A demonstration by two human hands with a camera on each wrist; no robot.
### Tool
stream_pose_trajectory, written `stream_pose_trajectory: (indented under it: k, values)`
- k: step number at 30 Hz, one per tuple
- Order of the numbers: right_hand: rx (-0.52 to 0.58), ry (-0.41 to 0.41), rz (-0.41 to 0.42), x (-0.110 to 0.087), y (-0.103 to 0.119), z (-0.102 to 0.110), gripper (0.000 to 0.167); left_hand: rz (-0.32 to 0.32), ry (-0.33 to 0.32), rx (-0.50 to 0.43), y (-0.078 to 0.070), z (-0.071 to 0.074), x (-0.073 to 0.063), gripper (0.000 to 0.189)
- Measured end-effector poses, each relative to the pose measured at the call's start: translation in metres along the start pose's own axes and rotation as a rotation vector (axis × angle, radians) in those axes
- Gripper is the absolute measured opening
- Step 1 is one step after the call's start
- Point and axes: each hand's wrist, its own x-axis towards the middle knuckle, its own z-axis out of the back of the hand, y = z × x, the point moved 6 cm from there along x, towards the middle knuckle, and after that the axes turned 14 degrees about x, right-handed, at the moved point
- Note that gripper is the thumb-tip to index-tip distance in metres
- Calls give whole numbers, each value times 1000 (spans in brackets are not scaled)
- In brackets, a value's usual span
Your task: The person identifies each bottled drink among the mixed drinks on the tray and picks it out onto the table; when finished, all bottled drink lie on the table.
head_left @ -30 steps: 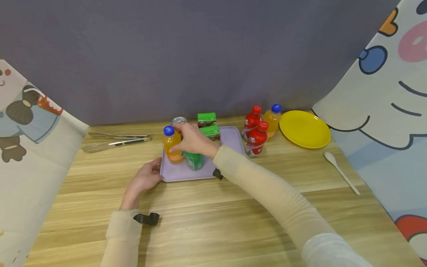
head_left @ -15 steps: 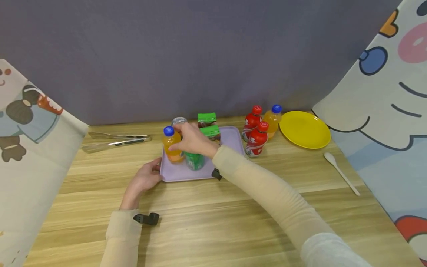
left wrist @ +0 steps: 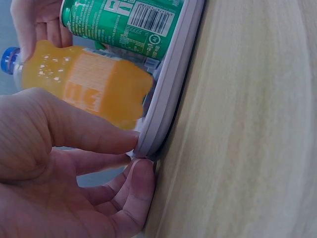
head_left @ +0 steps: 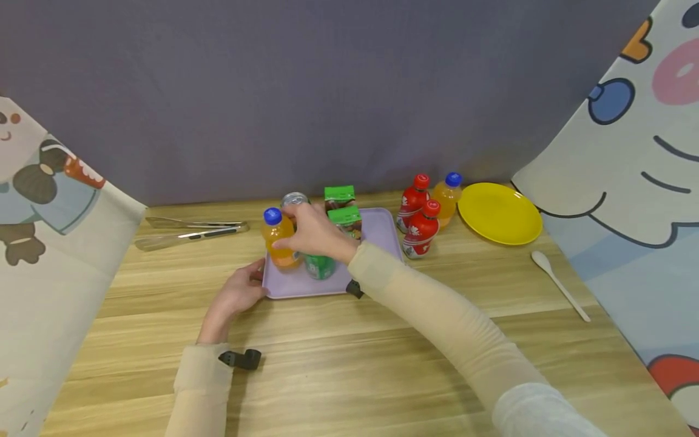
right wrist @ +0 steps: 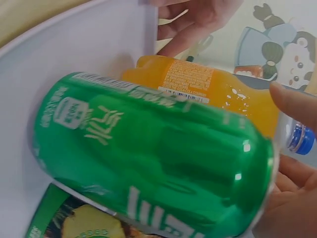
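Observation:
On the lilac tray [head_left: 377, 233], a bottle of orange drink [head_left: 281, 241] with a blue cap leans slightly left. My right hand [head_left: 317, 233] holds this bottle, its thumb across the near side and its fingers behind. Beside the bottle a green soda can [right wrist: 148, 153] stands under the hand, its top hidden in the head view. At the tray's near left corner my left hand [head_left: 240, 290] pinches the rim, thumb above and fingers below, as the left wrist view shows. Behind the right hand is a silver-topped can [head_left: 295, 199], mostly covered.
Two green-topped drink cartons [head_left: 345, 216] stand behind the hand. Right of the tray are two red bottles [head_left: 420, 230], another orange bottle [head_left: 448, 195], a yellow plate [head_left: 499, 212] and a white spoon [head_left: 559, 285]. Metal tongs [head_left: 196, 233] lie to the left.
The orange bottle's cap has shifted a little to the left with my right hand, so the bottle tilts more. My left hand has stayed at the tray corner.

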Motion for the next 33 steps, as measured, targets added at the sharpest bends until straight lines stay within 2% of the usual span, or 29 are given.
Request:
stream_pose_trajectory:
  k: [5,12,19,27,33]
  values:
    - [46,-12,-5,-3,9,4,68,-8,-5,7,-1,1,0,75]
    - [119,-12,39,-9,28,9,70,-49,-46,2,-1,2,0,72]
    - [92,-37,108,-18,41,16,64,-13,-38,-16,1,1,0,68]
    - [223,-76,161,-32,51,28,61,-46,-51,-18,-1,2,-1,72]
    - [301,-101,216,-42,56,40,59,-36,-52,-15,-1,2,-1,74]
